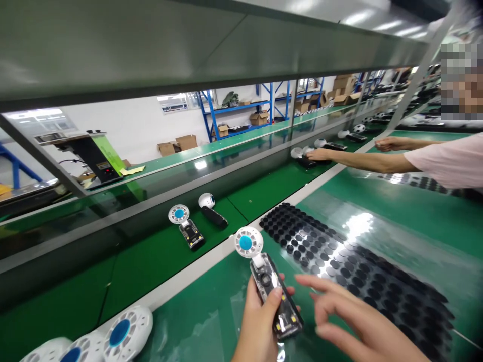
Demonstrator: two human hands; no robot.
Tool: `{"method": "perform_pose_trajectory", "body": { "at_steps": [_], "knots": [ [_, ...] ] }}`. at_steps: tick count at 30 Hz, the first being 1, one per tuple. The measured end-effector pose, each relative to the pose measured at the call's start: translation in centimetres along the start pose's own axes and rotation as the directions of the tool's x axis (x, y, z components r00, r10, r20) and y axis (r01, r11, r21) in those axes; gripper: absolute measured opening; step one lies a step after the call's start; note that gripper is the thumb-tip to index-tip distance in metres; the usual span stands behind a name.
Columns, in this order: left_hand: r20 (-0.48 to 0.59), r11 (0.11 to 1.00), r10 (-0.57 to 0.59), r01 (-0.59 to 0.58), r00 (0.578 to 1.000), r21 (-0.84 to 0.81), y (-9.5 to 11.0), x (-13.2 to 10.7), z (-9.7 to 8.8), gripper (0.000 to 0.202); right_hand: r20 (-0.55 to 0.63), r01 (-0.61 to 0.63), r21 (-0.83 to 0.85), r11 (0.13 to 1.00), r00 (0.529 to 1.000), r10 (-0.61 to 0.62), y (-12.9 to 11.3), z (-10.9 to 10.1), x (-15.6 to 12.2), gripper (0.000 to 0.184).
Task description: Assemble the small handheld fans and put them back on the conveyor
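Observation:
My left hand (pixel 260 311) is wrapped round the dark see-through handle of a small handheld fan (pixel 277 296). Its round white head with a blue centre points up and away from me. Just right of the handle hovers my right hand (pixel 339 311), index finger stretched out and the others loosely bent, with nothing visible in it. Beyond it, sheets of black round stickers (pixel 339 256) lie on the green worktop (pixel 196 322). On the green conveyor belt (pixel 143 266) are another fan with its handle showing (pixel 190 234) and one lying turned over (pixel 215 216).
Several white fan heads (pixel 128 332) sit at the lower left. A co-worker's arm (pixel 362 163) reaches over the belt at right, among more fans. A pale rail (pixel 196 266) separates worktop and belt. Overhead runs a metal panel (pixel 188 45); blue shelves (pixel 241 108) stand behind.

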State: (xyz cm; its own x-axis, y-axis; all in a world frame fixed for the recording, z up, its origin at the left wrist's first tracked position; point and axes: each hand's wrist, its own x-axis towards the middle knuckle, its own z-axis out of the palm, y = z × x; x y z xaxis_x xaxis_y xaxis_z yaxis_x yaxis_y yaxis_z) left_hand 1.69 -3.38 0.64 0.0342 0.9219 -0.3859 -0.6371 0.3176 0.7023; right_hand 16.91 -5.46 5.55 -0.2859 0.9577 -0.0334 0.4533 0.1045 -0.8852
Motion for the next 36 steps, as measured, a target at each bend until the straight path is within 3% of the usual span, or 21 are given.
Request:
{"method": "perform_pose_trajectory", "body": {
  "at_steps": [4, 8, 15, 28, 36],
  "knots": [
    [0.086, 0.990, -0.039, 0.050, 0.996, -0.131, -0.1, 0.1, -0.4, 0.100, 0.028, -0.160, 0.068, 0.985, 0.987, 0.158, -1.2, 0.0, 3.7, 0.014],
    [0.117, 0.991, 0.018, -0.003, 0.993, -0.133, -1.1, 0.6, -1.1, 0.112, 0.063, -0.146, -0.024, 0.989, 0.987, 0.147, -1.7, 0.1, 5.2, 0.016],
    [0.132, 0.997, 0.067, -0.062, 0.989, -0.047, -2.3, 1.1, -2.2, 0.104, 0.034, -0.074, -0.182, 0.981, 0.996, 0.082, -2.5, 0.4, 5.6, 0.017],
    [0.153, 0.987, 0.103, -0.120, 0.983, 0.103, -1.9, 1.2, -2.8, 0.073, -0.030, -0.079, -0.146, 0.986, 0.997, 0.075, -2.2, 0.9, 5.6, 0.016],
    [0.180, 0.987, 0.103, -0.123, 0.978, 0.105, -1.6, 1.2, -2.7, 0.073, -0.038, -0.070, -0.179, 0.981, 0.997, 0.064, -2.0, 1.3, 5.5, 0.017]
  ]
}}
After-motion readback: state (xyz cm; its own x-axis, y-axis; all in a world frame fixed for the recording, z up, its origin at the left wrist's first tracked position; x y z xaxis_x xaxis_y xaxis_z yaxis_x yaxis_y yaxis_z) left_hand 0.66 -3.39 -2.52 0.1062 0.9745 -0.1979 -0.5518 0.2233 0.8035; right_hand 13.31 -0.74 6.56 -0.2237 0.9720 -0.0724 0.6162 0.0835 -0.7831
